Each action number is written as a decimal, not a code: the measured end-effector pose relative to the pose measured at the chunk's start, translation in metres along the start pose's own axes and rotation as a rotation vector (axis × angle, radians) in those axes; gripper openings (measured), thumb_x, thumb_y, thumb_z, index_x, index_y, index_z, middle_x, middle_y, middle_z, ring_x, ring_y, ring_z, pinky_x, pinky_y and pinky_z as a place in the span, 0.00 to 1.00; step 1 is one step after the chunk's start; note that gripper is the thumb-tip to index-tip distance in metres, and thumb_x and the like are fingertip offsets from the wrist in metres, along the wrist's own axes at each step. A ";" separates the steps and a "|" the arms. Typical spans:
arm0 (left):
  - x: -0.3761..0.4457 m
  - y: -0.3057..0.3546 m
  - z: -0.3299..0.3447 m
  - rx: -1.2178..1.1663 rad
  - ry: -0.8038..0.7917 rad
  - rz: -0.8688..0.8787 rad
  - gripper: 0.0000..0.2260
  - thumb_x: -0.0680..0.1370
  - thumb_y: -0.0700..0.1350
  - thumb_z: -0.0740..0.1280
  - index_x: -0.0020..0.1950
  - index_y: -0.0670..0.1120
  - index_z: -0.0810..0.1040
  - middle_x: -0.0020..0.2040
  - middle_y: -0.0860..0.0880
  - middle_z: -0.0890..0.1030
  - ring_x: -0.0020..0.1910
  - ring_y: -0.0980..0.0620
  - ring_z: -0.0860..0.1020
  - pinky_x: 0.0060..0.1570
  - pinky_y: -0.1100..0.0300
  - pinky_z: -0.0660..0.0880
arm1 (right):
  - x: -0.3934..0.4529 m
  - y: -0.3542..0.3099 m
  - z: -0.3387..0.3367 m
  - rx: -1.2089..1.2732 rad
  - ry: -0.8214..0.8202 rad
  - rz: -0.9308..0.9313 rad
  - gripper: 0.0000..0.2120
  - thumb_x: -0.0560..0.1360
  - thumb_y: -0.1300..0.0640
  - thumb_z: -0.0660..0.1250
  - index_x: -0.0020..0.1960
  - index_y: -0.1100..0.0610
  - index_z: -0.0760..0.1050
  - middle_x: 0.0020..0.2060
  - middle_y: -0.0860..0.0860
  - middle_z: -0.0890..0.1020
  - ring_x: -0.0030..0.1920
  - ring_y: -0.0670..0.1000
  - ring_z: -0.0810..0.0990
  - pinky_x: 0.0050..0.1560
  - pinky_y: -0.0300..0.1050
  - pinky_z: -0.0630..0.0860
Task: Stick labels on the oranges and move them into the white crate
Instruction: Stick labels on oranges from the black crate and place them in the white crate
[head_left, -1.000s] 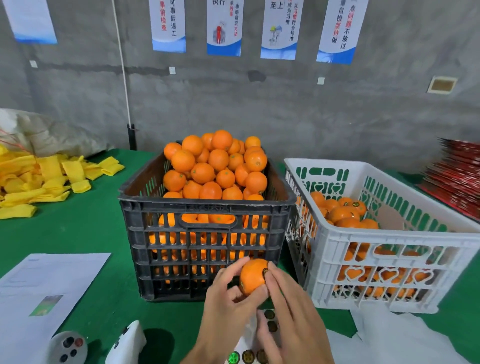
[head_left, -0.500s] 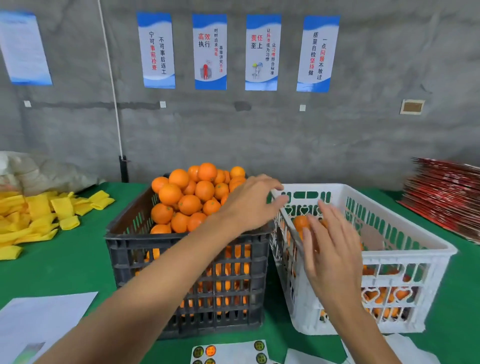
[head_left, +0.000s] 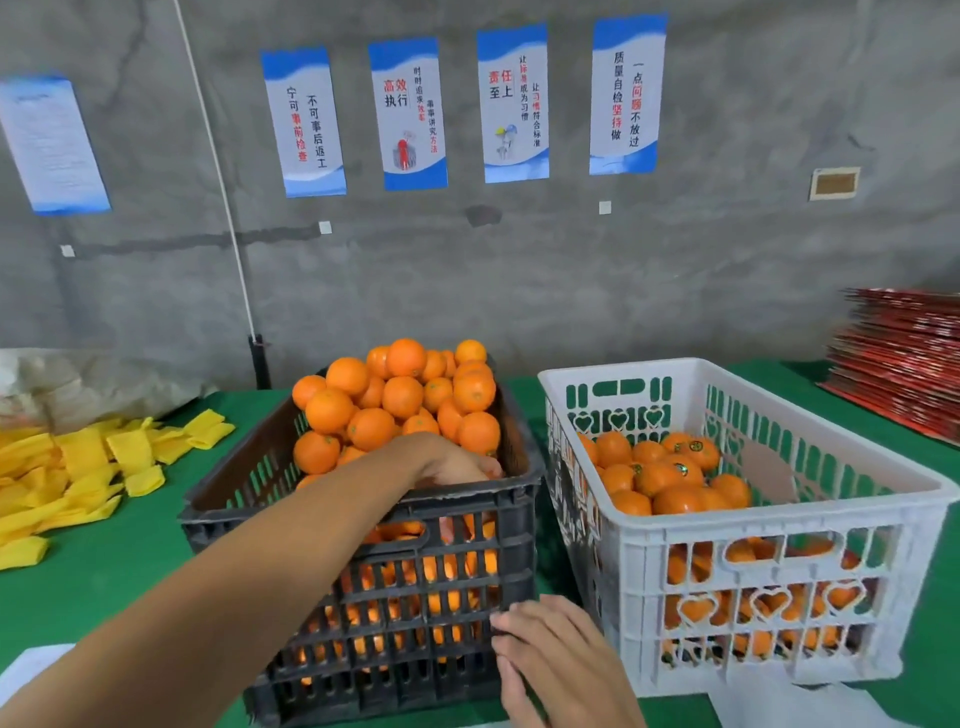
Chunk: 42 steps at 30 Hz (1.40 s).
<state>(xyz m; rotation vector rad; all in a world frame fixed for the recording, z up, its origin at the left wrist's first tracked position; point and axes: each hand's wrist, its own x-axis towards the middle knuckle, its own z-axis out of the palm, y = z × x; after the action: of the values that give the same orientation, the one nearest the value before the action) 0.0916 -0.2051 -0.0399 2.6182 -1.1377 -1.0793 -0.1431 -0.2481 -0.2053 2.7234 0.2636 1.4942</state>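
A black crate (head_left: 358, 525) heaped with unlabelled oranges (head_left: 400, 395) stands in the middle of the green table. To its right, the white crate (head_left: 779, 530) holds labelled oranges (head_left: 675, 467). My left hand (head_left: 447, 460) reaches over the black crate's near rim at its right corner. Its fingers curl down round an orange (head_left: 491, 470) there, partly hidden by the rim. My right hand (head_left: 545, 654) hangs low in front of the black crate's near right corner, fingers relaxed and holding nothing, fingertips beside the crate wall.
Yellow foam sleeves (head_left: 78, 467) lie scattered at the left, with a grey sack (head_left: 78, 384) behind them. A stack of red flat boxes (head_left: 904, 364) sits at the far right. White paper (head_left: 31, 670) lies at the lower left.
The labelled orange has gone from my hands into the white crate. My left hand has dropped into the black crate onto an orange. My right hand has pulled back and down.
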 end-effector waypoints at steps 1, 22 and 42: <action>0.003 -0.001 0.000 -0.021 0.010 0.026 0.31 0.82 0.42 0.69 0.82 0.49 0.59 0.76 0.47 0.65 0.63 0.39 0.79 0.60 0.41 0.80 | -0.001 0.000 0.000 0.024 -0.017 0.004 0.11 0.75 0.50 0.65 0.45 0.45 0.87 0.52 0.37 0.85 0.56 0.40 0.83 0.66 0.42 0.77; -0.085 -0.048 0.233 -0.142 1.070 0.639 0.31 0.70 0.65 0.75 0.67 0.63 0.64 0.62 0.67 0.69 0.56 0.60 0.77 0.54 0.70 0.76 | -0.040 0.016 -0.008 0.155 -0.185 0.299 0.13 0.83 0.48 0.59 0.53 0.48 0.82 0.47 0.42 0.83 0.45 0.44 0.79 0.46 0.45 0.79; -0.042 -0.068 0.297 -0.864 0.695 0.460 0.28 0.73 0.76 0.63 0.65 0.62 0.66 0.51 0.54 0.76 0.42 0.51 0.78 0.47 0.51 0.78 | -0.057 0.025 -0.024 0.221 -0.428 0.254 0.18 0.85 0.46 0.59 0.60 0.54 0.83 0.52 0.47 0.85 0.51 0.47 0.82 0.52 0.44 0.80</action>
<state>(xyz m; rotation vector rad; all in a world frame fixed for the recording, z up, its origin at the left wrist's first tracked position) -0.0773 -0.0727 -0.2608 1.6895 -0.7806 -0.3566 -0.1900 -0.2830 -0.2375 3.2653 0.0741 0.9216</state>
